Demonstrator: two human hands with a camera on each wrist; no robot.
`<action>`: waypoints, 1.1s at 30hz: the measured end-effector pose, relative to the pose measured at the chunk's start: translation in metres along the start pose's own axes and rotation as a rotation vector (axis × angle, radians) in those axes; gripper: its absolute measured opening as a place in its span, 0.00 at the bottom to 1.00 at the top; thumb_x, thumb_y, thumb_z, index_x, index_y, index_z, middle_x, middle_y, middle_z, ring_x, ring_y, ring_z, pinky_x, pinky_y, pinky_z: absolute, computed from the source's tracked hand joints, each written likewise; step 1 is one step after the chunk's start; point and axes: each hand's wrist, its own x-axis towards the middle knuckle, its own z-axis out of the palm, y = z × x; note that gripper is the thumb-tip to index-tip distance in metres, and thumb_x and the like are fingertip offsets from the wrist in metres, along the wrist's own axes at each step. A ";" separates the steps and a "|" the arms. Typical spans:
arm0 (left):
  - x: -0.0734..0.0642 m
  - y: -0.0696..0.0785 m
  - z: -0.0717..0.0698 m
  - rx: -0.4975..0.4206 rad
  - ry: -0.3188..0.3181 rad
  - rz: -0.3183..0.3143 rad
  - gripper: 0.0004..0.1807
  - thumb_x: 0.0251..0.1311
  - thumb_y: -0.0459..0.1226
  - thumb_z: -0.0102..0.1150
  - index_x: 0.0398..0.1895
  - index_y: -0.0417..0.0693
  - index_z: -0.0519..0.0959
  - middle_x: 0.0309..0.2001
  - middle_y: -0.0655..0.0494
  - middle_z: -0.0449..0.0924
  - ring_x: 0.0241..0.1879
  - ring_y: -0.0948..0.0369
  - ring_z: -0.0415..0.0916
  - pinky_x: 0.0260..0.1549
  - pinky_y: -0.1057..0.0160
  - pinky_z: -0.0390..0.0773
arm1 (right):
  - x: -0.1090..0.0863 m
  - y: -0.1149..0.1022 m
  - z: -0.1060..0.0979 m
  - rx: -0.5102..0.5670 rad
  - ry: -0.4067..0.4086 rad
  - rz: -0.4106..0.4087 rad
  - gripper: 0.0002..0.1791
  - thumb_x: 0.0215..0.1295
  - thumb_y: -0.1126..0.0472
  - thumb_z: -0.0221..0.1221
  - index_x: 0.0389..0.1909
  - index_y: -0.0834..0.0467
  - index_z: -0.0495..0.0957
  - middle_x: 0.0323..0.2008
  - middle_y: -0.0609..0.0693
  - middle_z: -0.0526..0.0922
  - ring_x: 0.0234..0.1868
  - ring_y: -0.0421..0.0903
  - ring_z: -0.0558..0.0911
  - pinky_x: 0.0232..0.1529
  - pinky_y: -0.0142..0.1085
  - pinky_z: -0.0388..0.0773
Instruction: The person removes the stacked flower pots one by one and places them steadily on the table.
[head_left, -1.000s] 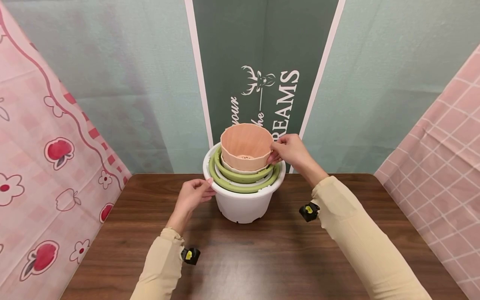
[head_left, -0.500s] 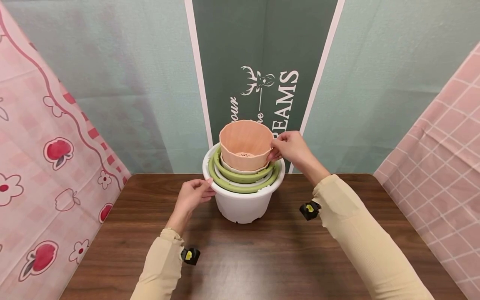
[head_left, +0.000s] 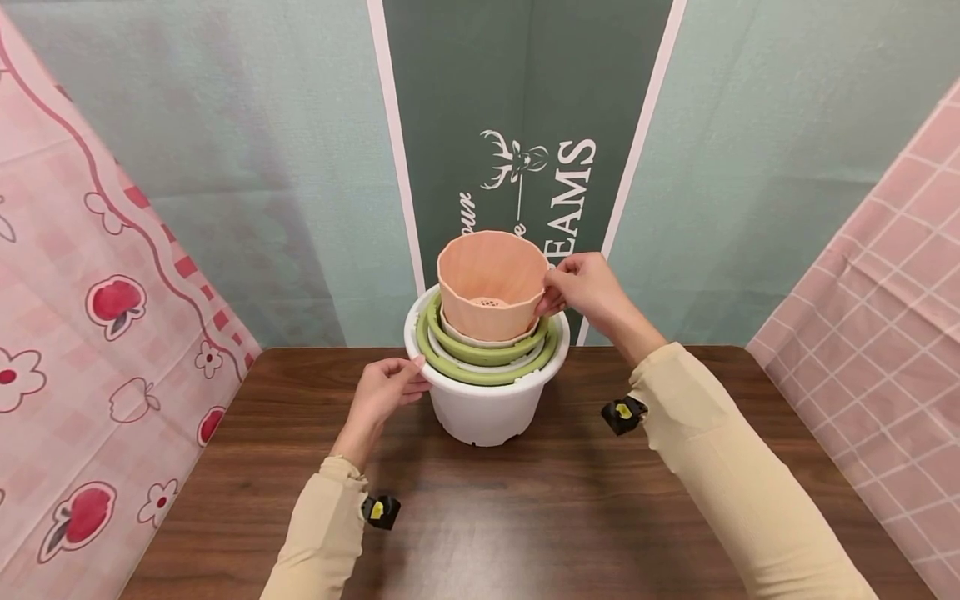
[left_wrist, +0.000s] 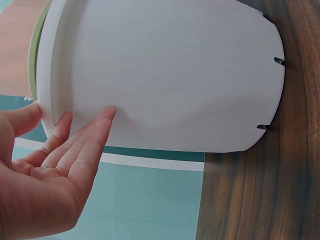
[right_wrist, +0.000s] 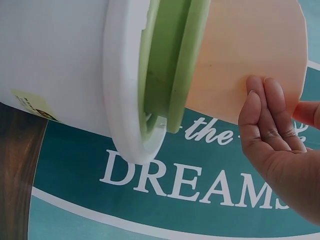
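A large white flowerpot (head_left: 483, 417) stands upright on the table with smaller pots nested in it, including green-rimmed ones (head_left: 480, 357). Topmost is a peach flowerpot (head_left: 491, 267) with a wavy-edged rim and small holes in its base. My right hand (head_left: 585, 287) pinches the peach pot's right rim, thumb at the edge and fingers along the outer wall (right_wrist: 272, 97). On the other side my left hand (head_left: 386, 390) holds the white pot's rim between thumb and forefinger, its other fingers stretched along the white wall (left_wrist: 150, 75). A white rim shows just below the peach pot.
The brown wooden table (head_left: 480, 517) meets a green-and-teal cloth backdrop (head_left: 300, 167) right behind the pots. A pink patterned cloth (head_left: 90, 333) hangs at the left, a pink checked one (head_left: 885, 333) at the right. Each wrist carries a small black camera (head_left: 381, 511).
The peach pot has risen slightly out of the nested stack, with my right hand moving up along with it. My left hand and the white pot have stayed in place.
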 end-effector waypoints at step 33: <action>-0.001 -0.001 0.001 -0.013 -0.007 0.011 0.16 0.63 0.40 0.54 0.38 0.32 0.76 0.36 0.39 0.81 0.39 0.53 0.80 0.40 0.57 0.79 | -0.007 -0.024 -0.019 0.020 0.010 -0.065 0.12 0.62 0.69 0.46 0.34 0.78 0.72 0.15 0.56 0.80 0.19 0.45 0.82 0.26 0.39 0.81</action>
